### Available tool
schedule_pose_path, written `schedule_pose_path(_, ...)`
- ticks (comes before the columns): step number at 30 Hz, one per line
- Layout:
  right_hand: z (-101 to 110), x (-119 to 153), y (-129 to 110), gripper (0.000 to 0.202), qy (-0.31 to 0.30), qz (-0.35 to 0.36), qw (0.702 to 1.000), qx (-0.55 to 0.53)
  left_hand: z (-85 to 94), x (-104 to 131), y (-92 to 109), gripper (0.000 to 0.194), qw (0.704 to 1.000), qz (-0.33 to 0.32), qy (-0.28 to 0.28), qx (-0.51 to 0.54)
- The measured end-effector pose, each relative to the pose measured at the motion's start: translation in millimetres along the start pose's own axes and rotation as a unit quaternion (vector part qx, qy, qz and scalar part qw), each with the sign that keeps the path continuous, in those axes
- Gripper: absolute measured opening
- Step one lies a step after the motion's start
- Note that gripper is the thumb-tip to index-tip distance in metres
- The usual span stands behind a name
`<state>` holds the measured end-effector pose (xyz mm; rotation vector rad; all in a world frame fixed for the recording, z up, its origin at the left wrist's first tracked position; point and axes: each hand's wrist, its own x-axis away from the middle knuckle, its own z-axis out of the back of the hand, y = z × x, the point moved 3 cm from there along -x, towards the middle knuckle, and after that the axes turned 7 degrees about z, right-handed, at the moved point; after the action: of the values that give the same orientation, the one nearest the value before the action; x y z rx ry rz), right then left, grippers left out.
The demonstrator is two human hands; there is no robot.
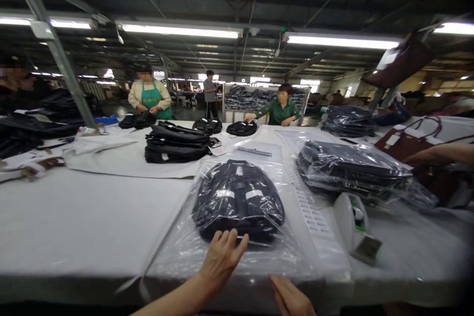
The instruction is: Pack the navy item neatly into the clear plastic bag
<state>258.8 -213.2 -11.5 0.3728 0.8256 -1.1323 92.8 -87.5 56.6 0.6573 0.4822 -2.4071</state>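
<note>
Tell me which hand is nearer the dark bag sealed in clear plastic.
Left. The left hand rests on the dark bag, at its near edge; the right hand sits apart, nearer the table edge.

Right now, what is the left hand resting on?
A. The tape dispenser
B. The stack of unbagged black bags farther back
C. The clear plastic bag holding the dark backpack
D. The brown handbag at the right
C: the left hand lies flat on the clear plastic bag, at the near edge of the dark backpack inside it, well apart from the other three.
</note>
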Motion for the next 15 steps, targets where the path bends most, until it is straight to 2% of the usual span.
schedule_pose_path(2,-12.3,-22.6,-0.2,0.044,-0.004,0.109,0.994,0.022,-2.6,-8.8,-9.9,0.025,0.999,-0.031,-0.035,0.007)
schedule_pose_path(3,-19.9,-34.2,0.3,0.046,0.002,0.144,0.989,0.044,-1.8,-10.6,-14.9,0.021,0.998,-0.039,-0.039,0.015)
schedule_pose_path(5,-39.6,-57.8,1.6,0.044,0.018,0.175,0.979,0.099,2.8,-11.1,-21.9,0.025,0.998,-0.046,-0.031,0.028)
schedule_pose_path(8,-73.0,-91.2,3.3,0.036,0.059,0.161,0.966,0.193,11.0,-9.1,-23.8,0.042,0.997,-0.067,-0.017,0.039)
schedule_pose_path(11,-96.2,-113.5,7.0,0.037,0.095,0.127,0.955,0.252,15.2,-6.6,-22.0,0.05,0.995,-0.089,-0.013,0.043)
schedule_pose_path(15,-106.7,-125.9,13.3,0.04,0.063,0.125,0.958,0.251,8.5,-0.1,-17.3,0.058,0.99,-0.121,-0.038,0.065)
